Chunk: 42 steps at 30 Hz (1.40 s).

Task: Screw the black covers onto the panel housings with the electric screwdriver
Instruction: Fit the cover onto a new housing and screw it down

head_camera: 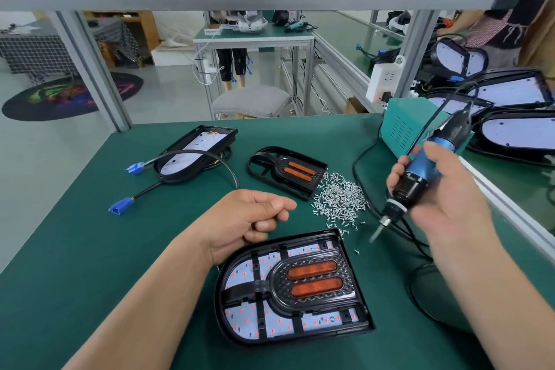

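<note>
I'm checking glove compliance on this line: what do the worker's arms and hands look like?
The left hand and right hand are ungloved, with no rings, watch or bands visible. The left forearm and right forearm are uncovered; no sleeve comes into view.

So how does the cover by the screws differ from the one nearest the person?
The far cover lies alone on the green mat, mat showing through its openings; the near cover sits in a housing, a white board showing through. Both are black with two orange strips.
</note>
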Motion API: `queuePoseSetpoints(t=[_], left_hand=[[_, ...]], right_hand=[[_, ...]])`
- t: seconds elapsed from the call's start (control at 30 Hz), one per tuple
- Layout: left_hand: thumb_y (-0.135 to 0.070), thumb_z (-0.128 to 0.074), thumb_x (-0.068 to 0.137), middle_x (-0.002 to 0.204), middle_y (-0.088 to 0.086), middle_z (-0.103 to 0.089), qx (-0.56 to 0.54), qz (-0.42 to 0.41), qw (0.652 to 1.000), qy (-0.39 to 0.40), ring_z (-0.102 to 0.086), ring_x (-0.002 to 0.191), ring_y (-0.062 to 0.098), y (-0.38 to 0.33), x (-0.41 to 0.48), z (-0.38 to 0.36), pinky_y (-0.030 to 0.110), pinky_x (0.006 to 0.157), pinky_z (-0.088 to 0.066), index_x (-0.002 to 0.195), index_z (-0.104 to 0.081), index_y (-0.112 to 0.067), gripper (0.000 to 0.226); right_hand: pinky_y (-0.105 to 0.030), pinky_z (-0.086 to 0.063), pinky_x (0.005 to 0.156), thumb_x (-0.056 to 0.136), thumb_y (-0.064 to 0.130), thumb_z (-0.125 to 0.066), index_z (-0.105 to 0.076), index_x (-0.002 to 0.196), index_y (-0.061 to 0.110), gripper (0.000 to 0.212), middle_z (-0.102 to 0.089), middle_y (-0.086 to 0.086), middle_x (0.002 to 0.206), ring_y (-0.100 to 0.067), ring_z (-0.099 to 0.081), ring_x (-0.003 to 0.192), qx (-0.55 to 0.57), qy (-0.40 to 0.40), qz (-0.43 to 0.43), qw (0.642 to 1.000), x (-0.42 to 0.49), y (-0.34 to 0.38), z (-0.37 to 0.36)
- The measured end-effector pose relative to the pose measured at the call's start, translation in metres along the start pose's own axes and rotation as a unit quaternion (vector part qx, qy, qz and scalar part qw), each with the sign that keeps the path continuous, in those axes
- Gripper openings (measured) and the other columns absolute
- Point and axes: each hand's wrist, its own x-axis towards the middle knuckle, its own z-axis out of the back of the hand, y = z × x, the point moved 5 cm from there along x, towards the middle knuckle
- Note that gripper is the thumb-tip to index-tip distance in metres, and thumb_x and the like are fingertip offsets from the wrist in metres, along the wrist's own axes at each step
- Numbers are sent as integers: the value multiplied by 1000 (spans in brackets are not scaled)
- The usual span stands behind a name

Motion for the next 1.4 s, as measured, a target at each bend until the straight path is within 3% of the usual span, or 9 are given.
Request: queuePoseSetpoints(t=[0.17, 0.3, 0.43, 0.53, 0.63, 0.7, 0.87, 1.13, 1.4], left_hand=[[2, -56, 104, 90, 13, -72, -7, 4, 1000, -2, -38, 52, 5, -1, 1, 0, 13, 40, -28, 112, -66, 4, 13], [-3, -59, 104, 87, 10, -69, -19, -5, 1000, 1, -35, 52, 5, 0, 4, 0, 13, 40, -26, 105, -70, -2, 11], [-9, -74, 88, 85, 9, -69, -34, -7, 999, 8, -38, 53, 4, -1, 5, -1, 12, 41, -27, 98, -82, -7, 13], [-7, -74, 87, 88, 11, -71, -34, -2, 999, 9, -39, 53, 4, 0, 5, 1, 13, 40, -27, 99, -83, -6, 14], [1, -68, 95, 90, 13, -72, -33, -1, 999, 4, -38, 52, 4, 0, 5, 1, 13, 40, -28, 96, -82, -6, 15], [3, -68, 95, 91, 14, -73, -31, -1, 1000, 2, -37, 51, 4, 0, 5, 1, 13, 39, -28, 96, -81, -6, 16], [0, -69, 94, 95, 14, -75, -4, -13, 1000, 13, -32, 50, 4, -2, 4, -2, 13, 40, -28, 103, -73, -4, 11], [-6, -78, 86, 98, 15, -76, 3, -28, 999, 39, -30, 49, 4, -2, 6, -6, 13, 40, -29, 98, -81, -12, 13], [-7, -75, 85, 99, 17, -76, 5, -35, 999, 31, -28, 48, 4, -3, 5, -3, 13, 40, -28, 97, -78, -9, 13]], right_hand=[[-56, -65, 82, 98, 14, -73, -62, 115, 8, 21, -69, -9, 85, -31, -80, 94, 49, -5, 41, 998, -5, -10, -32], [-48, -65, 82, 96, 13, -75, -64, 103, 9, 14, -68, -9, 77, -30, -78, 83, 116, -3, 54, 992, -5, -12, -58], [-35, -50, 78, 94, 8, -63, -62, 111, 13, 17, -56, -5, 81, -22, -55, 68, 139, 11, 68, 988, -2, -25, -64], [-42, -57, 86, 94, 15, -68, -60, 109, 13, 17, -53, -7, 85, -24, -55, 73, 121, 19, 53, 991, -2, -37, -58], [-60, -62, 90, 94, 24, -80, -66, 120, 13, 32, -62, -11, 109, -28, -73, 91, 96, 17, 60, 993, 0, -40, -51], [-57, -63, 87, 90, 27, -83, -63, 127, 15, 43, -62, -10, 117, -30, -77, 93, 93, 27, 77, 992, 1, -37, -52], [-31, -56, 69, 90, 27, -86, -57, 120, 12, 44, -57, -5, 85, -18, -59, 70, 119, 6, 91, 989, 5, -34, -45], [-46, -61, 95, 94, 12, -78, -67, 103, 7, 15, -61, -7, 83, -19, -59, 75, 164, 34, 93, 981, -3, -35, -54], [-45, -60, 93, 97, 2, -64, -58, 103, 13, 14, -55, -5, 75, -23, -64, 73, 165, 105, 104, 975, -11, -51, -67]])
